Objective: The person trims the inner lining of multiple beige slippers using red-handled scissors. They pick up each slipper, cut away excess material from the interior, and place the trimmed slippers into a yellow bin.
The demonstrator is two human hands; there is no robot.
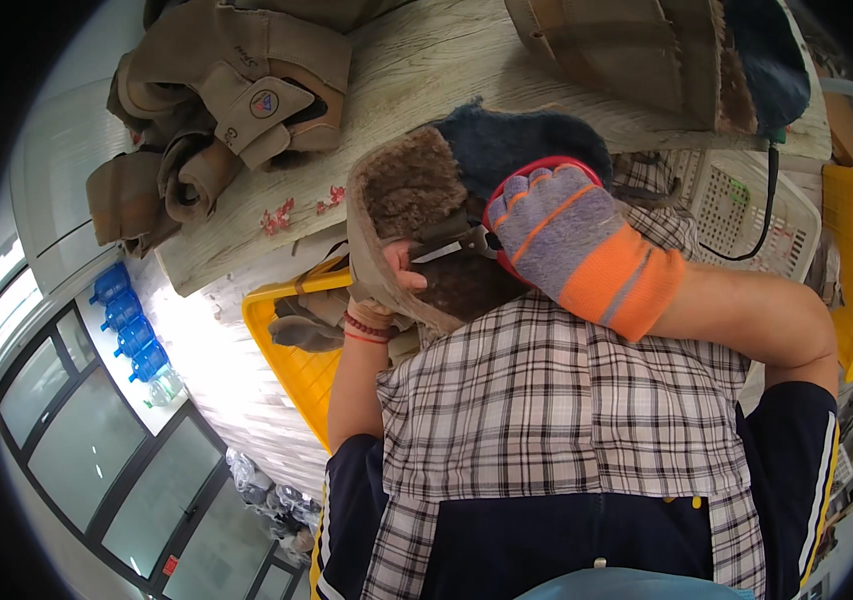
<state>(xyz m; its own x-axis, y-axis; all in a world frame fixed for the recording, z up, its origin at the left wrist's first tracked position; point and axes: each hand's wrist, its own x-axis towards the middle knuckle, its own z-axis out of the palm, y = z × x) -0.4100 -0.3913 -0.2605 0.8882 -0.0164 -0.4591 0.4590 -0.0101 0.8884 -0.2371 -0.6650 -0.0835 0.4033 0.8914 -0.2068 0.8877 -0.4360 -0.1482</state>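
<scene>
The fur-lined piece (pixel 404 185) is occupying the centre of the frame, in front of the person's chest and beside the near edge of the wood-grained counter (pixel 446 60). It is opening toward the viewer, with brown pile showing inside, dark blue fleece (pixel 526 140) spreading along its top and a tan outer wall facing left. The left hand (pixel 404 270), bare, is pinching the wall at the left: digits are showing against the inner side, while the rest is partly hiding behind the tan material. A beaded bracelet (pixel 368 328) is circling that wrist. The right hand (pixel 564 235), in a grey and orange glove (pixel 601 275), is closing around the red handles of the scissors (pixel 454 242). The blades are pointing left, inside the piece, with their tips near the left hand's digits; whether they are touching the lining cannot be told.

At upper left, a heap of tan pieces (pixel 266 75) is resting on the counter; at upper right, another tan piece (pixel 606 50) with blue fleece is lying. Below the counter's edge, left of centre, a yellow crate (pixel 291 365) is holding more material. A white perforated basket (pixel 761 205) is standing at right of centre. A plaid apron (pixel 506 420) is covering the person's front.
</scene>
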